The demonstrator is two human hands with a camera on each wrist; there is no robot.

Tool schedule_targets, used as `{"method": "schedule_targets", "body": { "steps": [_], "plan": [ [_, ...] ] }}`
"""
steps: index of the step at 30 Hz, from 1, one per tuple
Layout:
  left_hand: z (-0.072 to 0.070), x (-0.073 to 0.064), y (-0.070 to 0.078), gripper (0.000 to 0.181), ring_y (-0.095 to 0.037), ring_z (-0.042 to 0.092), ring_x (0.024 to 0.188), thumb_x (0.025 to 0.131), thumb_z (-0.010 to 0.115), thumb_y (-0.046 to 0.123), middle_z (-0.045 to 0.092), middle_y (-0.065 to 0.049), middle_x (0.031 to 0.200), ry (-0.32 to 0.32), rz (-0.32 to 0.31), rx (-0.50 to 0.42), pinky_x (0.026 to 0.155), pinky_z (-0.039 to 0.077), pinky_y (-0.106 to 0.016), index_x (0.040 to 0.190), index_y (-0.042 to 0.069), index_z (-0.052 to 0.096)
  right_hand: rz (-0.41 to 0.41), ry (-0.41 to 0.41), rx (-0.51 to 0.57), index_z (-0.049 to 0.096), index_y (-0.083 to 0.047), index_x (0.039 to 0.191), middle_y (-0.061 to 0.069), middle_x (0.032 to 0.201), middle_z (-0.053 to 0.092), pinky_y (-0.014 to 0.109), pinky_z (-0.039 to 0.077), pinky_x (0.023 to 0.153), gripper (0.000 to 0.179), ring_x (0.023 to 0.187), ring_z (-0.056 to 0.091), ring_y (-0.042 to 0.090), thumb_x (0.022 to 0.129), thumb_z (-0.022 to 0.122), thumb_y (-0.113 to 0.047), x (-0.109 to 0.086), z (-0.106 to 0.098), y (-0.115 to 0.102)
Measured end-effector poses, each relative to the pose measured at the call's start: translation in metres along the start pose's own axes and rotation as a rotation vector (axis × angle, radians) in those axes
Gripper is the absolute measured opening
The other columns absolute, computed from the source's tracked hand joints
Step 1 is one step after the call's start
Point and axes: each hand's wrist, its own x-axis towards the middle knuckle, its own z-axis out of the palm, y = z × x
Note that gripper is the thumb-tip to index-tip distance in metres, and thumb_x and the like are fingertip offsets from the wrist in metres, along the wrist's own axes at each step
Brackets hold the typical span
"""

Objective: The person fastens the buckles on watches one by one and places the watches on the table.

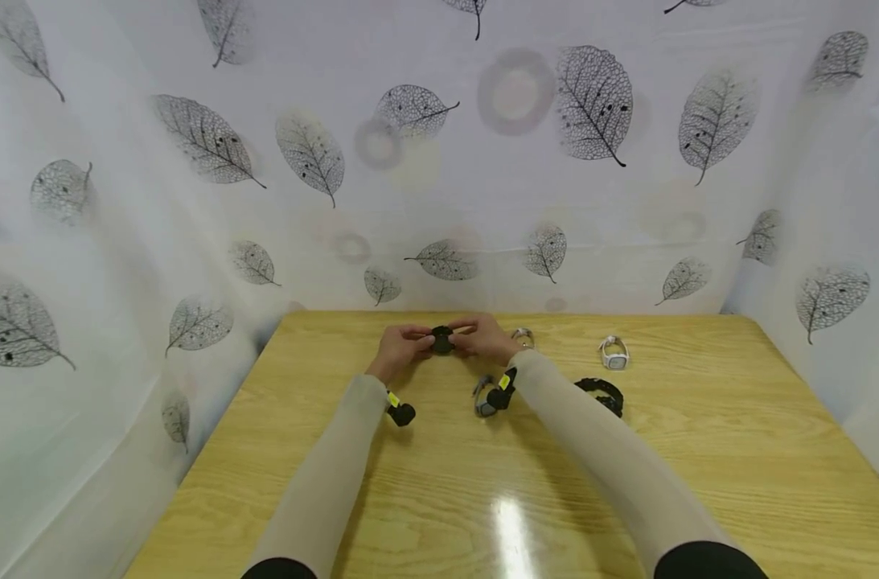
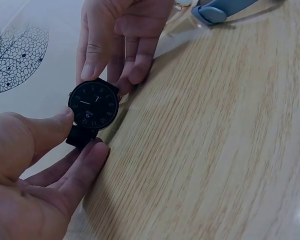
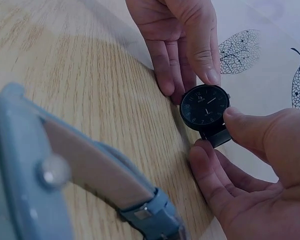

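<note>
A black wristwatch (image 1: 441, 340) with a round dark dial and black strap is held between both hands near the far edge of the table. My left hand (image 1: 403, 347) pinches one side of it, thumb at the rim of the dial and fingers behind the strap. From the opposite side my right hand (image 1: 486, 342) grips it the same way. The dial (image 2: 94, 105) faces up toward the left wrist view, and its pale numerals and hands also show on the watch (image 3: 205, 107) in the right wrist view. Fingers hide most of the strap.
A blue-grey watch (image 1: 486, 408) lies below my right wrist, large in the right wrist view. Just right of my right hand is a light-coloured watch (image 1: 523, 334). A white watch (image 1: 616, 361) and a black watch (image 1: 602, 392) lie farther right. A leaf-print curtain (image 1: 439, 193) rises behind the table.
</note>
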Motion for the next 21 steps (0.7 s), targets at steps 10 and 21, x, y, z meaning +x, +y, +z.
{"method": "schedule_targets", "body": {
  "steps": [10,21],
  "plan": [
    [-0.0036,0.0070,-0.0047,0.027,-0.024,0.074,0.084,0.095,0.073,0.004,0.072,-0.022,0.118,-0.009,-0.011,0.082,0.076,0.063,-0.033,0.121,-0.004,0.072,-0.010,0.002,-0.030,0.056,0.005,0.142,0.032,0.130,0.063,0.044,0.062,0.085,0.041,0.103,0.071,0.041,0.103,0.062,-0.004,-0.0025,0.0032,-0.0036],
    [-0.0042,0.0058,-0.0064,0.027,-0.020,0.072,0.081,0.097,0.072,0.006,0.071,-0.020,0.120,-0.009,0.021,0.141,0.071,0.062,-0.029,0.122,-0.003,0.072,0.025,0.026,-0.133,0.060,0.000,0.140,0.024,0.129,0.067,0.033,0.061,0.077,0.039,0.098,0.070,0.027,0.102,0.065,-0.010,-0.0019,0.0058,-0.0063]
  ]
}}
